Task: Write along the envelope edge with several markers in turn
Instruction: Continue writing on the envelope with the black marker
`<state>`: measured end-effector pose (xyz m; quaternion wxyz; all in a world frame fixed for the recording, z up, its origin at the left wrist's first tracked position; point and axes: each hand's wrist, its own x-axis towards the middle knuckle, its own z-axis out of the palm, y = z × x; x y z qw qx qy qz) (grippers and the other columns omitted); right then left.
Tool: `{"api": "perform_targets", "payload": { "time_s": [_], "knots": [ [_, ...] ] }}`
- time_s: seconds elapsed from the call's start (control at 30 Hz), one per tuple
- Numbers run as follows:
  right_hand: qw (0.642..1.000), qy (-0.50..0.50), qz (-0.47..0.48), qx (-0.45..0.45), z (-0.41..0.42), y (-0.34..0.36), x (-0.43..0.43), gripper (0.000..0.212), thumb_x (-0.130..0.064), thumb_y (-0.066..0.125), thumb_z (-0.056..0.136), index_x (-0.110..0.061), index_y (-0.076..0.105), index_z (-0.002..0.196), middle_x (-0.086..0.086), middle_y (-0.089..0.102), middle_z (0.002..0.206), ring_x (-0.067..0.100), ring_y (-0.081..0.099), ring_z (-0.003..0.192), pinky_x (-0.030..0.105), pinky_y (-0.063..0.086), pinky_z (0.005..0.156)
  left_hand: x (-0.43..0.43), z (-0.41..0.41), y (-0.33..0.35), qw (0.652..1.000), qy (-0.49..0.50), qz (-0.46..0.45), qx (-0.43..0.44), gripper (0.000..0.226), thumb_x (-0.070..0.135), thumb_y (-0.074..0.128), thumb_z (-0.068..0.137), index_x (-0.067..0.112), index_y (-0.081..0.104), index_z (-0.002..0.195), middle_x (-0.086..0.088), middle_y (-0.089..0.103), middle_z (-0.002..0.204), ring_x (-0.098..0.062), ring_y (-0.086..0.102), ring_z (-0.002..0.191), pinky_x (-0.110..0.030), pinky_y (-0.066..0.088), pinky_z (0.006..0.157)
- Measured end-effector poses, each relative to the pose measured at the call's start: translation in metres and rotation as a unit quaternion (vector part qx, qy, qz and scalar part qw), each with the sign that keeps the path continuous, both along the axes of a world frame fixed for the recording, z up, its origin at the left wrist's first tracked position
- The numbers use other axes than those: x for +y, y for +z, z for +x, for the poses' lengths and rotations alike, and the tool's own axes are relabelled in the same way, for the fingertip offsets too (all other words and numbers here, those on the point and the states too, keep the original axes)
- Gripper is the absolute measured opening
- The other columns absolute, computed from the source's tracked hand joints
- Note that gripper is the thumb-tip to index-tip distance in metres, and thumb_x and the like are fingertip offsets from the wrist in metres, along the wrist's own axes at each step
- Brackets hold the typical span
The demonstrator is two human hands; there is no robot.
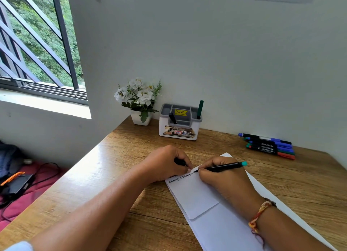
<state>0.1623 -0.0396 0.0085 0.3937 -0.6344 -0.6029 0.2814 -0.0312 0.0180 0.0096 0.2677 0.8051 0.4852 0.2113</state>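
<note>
My right hand pinches the marker, tip on the envelope edge. My left hand curls round a black cap, fingertips pinning the envelope to the tabletop. Spare markers lie far right.

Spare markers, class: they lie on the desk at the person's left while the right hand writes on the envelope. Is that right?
Not quite. The head view shows the spare markers on the desk at the person's right, not left. The right hand does write on the envelope with a marker, while the left hand, gripping a black cap, steadies it.
</note>
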Motion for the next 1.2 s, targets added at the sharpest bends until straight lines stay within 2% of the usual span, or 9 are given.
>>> {"api": "perform_targets", "payload": {
  "time_s": [0.07,0.17,0.43,0.57,0.8,0.97,1.13,1.2],
  "knots": [
    [1.0,-0.002,-0.001,-0.001,0.0002,0.0,-0.0003,0.01,-0.017,0.076,0.079,-0.023,0.081,0.073,-0.009,0.077,0.074,0.009,0.071,0.078,0.022,0.05,0.066,0.0001,0.0002,0.0003,1.0,0.001,-0.003,0.001,0.015,0.03,0.075,0.084,0.044,0.077,0.089,0.032,0.069,0.084,0.009,0.061,0.081,-0.011,0.043,0.062],
    [1.0,0.005,-0.004,-0.001,0.0004,0.0003,-0.0009,0.011,-0.017,0.076,0.078,-0.024,0.08,0.071,-0.008,0.077,0.074,0.01,0.071,0.078,0.023,0.052,0.066,-0.0002,0.0005,0.0007,1.0,0.001,-0.003,0.006,0.015,0.031,0.075,0.084,0.045,0.076,0.089,0.035,0.067,0.083,0.012,0.059,0.082,-0.01,0.04,0.06],
    [1.0,-0.006,0.003,-0.001,0.002,-0.0003,0.0004,0.01,-0.018,0.077,0.079,-0.025,0.081,0.073,-0.015,0.076,0.075,0.002,0.07,0.077,0.018,0.048,0.066,0.0005,0.0006,0.0001,1.0,0.002,-0.005,0.002,0.014,0.032,0.076,0.083,0.045,0.076,0.087,0.028,0.071,0.088,0.006,0.062,0.083,-0.016,0.048,0.069],
    [1.0,-0.004,-0.001,-0.002,0.0025,-0.0011,0.0009,0.011,-0.019,0.078,0.078,-0.027,0.081,0.072,-0.019,0.076,0.075,-0.001,0.069,0.076,0.016,0.047,0.065,0.0006,0.0006,-0.0002,1.0,0.003,-0.004,0.0,0.013,0.032,0.076,0.083,0.045,0.076,0.087,0.028,0.071,0.088,0.006,0.062,0.082,-0.017,0.047,0.068],
    [1.0,-0.013,-0.006,-0.006,0.0037,-0.0018,0.0018,0.01,-0.019,0.077,0.076,-0.026,0.079,0.071,-0.016,0.076,0.074,0.003,0.069,0.074,0.019,0.048,0.063,0.0006,0.0005,0.0002,1.0,-0.001,-0.001,0.007,0.015,0.032,0.075,0.084,0.046,0.076,0.088,0.03,0.07,0.088,0.008,0.062,0.082,-0.015,0.047,0.065],
    [1.0,-0.012,-0.003,-0.017,0.0038,-0.0016,0.0026,0.008,-0.019,0.077,0.077,-0.025,0.079,0.071,-0.014,0.076,0.075,0.004,0.069,0.076,0.021,0.051,0.065,0.0009,0.0007,0.0003,1.0,-0.005,-0.011,-0.003,0.015,0.028,0.075,0.084,0.043,0.078,0.088,0.027,0.072,0.088,0.004,0.064,0.082,-0.025,0.056,0.074],
    [1.0,-0.02,-0.005,-0.023,0.0041,-0.0026,0.0043,0.01,-0.02,0.077,0.077,-0.027,0.079,0.07,-0.015,0.076,0.074,0.005,0.069,0.076,0.022,0.051,0.064,0.0011,0.0003,-0.0006,1.0,-0.005,-0.004,-0.001,0.014,0.031,0.075,0.084,0.044,0.077,0.088,0.031,0.07,0.087,0.009,0.062,0.081,-0.014,0.047,0.066],
    [0.999,-0.022,-0.007,-0.022,0.0042,-0.0028,0.0047,0.011,-0.02,0.077,0.077,-0.028,0.079,0.07,-0.016,0.076,0.074,0.003,0.069,0.077,0.021,0.05,0.065,0.0011,0.0003,-0.0003,1.0,-0.006,-0.002,0.001,0.013,0.031,0.075,0.084,0.043,0.077,0.089,0.032,0.07,0.088,0.009,0.061,0.082,-0.015,0.049,0.068]
  ]
}}
